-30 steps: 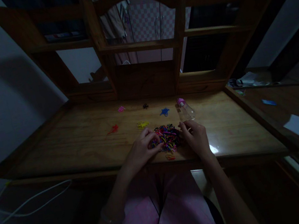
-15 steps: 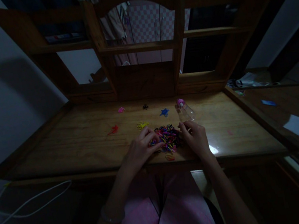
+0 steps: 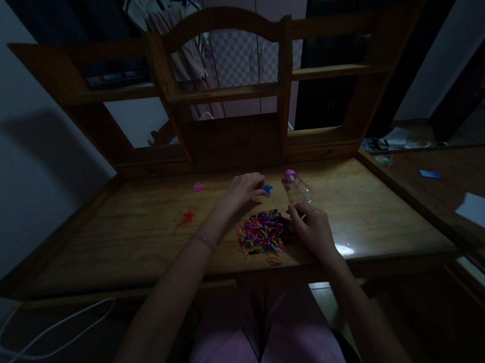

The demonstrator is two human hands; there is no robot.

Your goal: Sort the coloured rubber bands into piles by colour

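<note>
A heap of small multicoloured loops (image 3: 261, 233) lies on the wooden desk near its front edge; their exact kind is too dark to make out. My left hand (image 3: 246, 188) reaches over the heap to a little blue pile (image 3: 267, 189), fingertips pinched together beside it. Whatever those fingers hold is hidden. At the heap's right side my right hand (image 3: 312, 225) keeps thumb and fingers closed, and what is in them is too small to name. An orange loop (image 3: 274, 260) lies just in front of the heap. The yellow and black piles are covered by my left hand and forearm.
Beyond my right hand lies a clear bottle (image 3: 300, 189) with a pink cap. Red (image 3: 187, 217) and pink (image 3: 198, 187) piles sit to the left. A wooden shelf unit (image 3: 227, 93) stands along the desk's back; a white cable (image 3: 59, 314) hangs at the left.
My left hand has moved from the heap forward to the blue pile. My right hand stays by the heap's right side. The view has tilted up slightly.
</note>
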